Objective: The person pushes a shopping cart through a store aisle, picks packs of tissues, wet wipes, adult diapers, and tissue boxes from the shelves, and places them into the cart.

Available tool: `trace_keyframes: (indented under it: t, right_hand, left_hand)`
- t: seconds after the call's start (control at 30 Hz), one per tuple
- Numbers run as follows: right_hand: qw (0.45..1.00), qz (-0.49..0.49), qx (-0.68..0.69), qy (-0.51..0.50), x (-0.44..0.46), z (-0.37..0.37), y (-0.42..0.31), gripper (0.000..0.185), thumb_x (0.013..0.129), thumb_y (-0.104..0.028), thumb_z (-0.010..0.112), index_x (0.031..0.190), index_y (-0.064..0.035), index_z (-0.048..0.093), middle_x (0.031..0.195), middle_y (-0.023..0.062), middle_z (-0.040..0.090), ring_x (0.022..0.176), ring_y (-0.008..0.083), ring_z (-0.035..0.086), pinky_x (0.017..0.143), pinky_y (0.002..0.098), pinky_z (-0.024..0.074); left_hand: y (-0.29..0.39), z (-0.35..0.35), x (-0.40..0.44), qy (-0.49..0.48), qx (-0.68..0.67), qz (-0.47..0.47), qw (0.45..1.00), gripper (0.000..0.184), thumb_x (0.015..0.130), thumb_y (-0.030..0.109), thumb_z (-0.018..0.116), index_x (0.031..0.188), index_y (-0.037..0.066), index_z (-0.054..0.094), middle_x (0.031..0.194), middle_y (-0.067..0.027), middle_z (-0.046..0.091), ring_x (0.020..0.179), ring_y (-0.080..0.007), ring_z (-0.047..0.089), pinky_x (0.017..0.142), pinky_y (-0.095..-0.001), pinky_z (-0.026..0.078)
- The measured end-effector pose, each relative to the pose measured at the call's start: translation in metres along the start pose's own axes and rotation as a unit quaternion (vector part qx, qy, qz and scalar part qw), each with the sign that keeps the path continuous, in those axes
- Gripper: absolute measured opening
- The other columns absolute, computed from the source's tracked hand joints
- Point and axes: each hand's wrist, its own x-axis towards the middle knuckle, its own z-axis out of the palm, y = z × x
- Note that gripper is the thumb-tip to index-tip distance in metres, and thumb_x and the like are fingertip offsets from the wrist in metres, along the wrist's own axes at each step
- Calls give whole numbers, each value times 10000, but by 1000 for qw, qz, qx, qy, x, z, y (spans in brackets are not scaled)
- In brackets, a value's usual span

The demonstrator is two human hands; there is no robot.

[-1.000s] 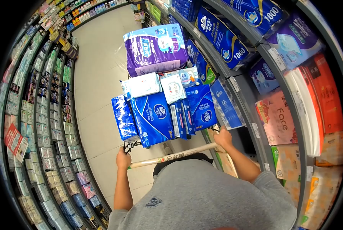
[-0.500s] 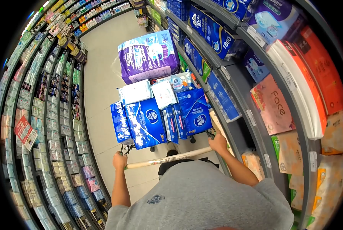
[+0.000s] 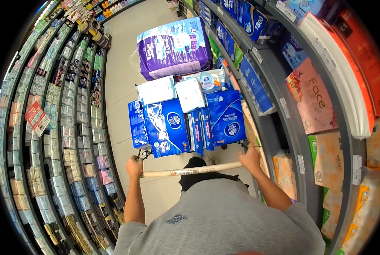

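My left hand (image 3: pixel 134 165) is closed around the left end of the shopping cart's handle (image 3: pixel 194 170), and my right hand (image 3: pixel 250 159) grips its right end. Ahead of the handle the cart is piled high, its basket mostly hidden. Large blue tissue packs (image 3: pixel 166 127) lie nearest me, with another blue pack (image 3: pixel 227 119) to the right and narrow blue packs (image 3: pixel 197 131) between. On top rest a white pack (image 3: pixel 156 89), a second white pack (image 3: pixel 190 94) and a wipes pack (image 3: pixel 210 80). A big purple and light-blue plastic-wrapped pack (image 3: pixel 175 49) sits at the front.
Shelving with many small packs (image 3: pixel 69 140) lines the left, where a red sign (image 3: pixel 38 118) sticks out. Close on the right, shelves hold a pink box (image 3: pixel 313 97) and orange-patterned packs (image 3: pixel 330 159). Tiled floor (image 3: pixel 124 55) runs ahead between them.
The view has shifted, so the cart's load and the shelves appear higher and farther right. Both hands keep their hold on the handle. My feet have changed position below it.
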Motion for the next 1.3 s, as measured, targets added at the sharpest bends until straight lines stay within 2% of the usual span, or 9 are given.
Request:
trace_keyframes:
  t: [0.2,0.53,0.8,0.97,1.0,1.13,1.27,1.3]
  right_hand:
    - [1000,2,19,15,-23,3,24,486,772,-268,691,1045,64,464,865,315,646,833,469,642,755,512,513]
    - [1000,8,-21,10,-53,1,42,505,770,-288,689,1072,62,484,912,315,653,868,459,648,781,497,513]
    - [998,24,-39,44,-70,3,48,494,770,-287,676,1084,51,503,929,297,664,891,449,649,802,498,507]
    - [997,52,-47,43,-80,-1,45,551,773,-279,664,1197,43,521,937,283,673,910,431,654,826,484,505]
    - [996,53,-23,72,-84,-1,45,464,765,-293,659,1109,8,585,940,303,661,924,456,638,822,508,502]
    - [994,65,-36,80,-91,0,48,426,772,-301,657,1079,-9,619,963,277,670,932,441,644,820,497,506]
    - [992,92,-34,82,-101,-3,48,465,788,-332,613,1138,-26,608,975,261,676,929,426,651,822,486,510]
    - [991,98,-32,84,-102,-1,51,472,791,-333,604,1154,-32,605,976,258,676,928,423,653,822,483,511]
  left_hand:
    - [-13,8,-27,-15,-7,5,1000,328,754,262,721,984,29,728,903,-215,703,870,-363,683,796,-432,534]
    - [-32,17,-64,-17,-49,-22,998,345,747,279,715,1000,45,725,907,-187,710,861,-345,688,785,-424,536]
    - [-44,20,-78,-16,-106,12,994,294,748,254,718,939,31,734,848,-210,700,813,-354,686,760,-424,537]
    - [-57,34,-82,-14,-124,19,992,254,763,254,703,919,55,736,824,-198,694,802,-362,677,738,-434,531]
    - [-59,35,-84,-14,-133,30,991,240,769,252,697,915,67,736,818,-194,691,800,-362,674,728,-437,527]
    - [-55,24,-98,-22,-155,43,987,209,779,236,676,911,83,732,800,-189,681,771,-362,661,703,-438,511]
    - [-81,53,-84,-37,-206,62,976,209,771,222,673,883,50,713,749,-196,662,735,-359,650,685,-422,498]
    - [-85,58,-84,-32,-221,77,972,197,772,207,675,871,40,710,712,-181,655,689,-330,648,654,-408,494]
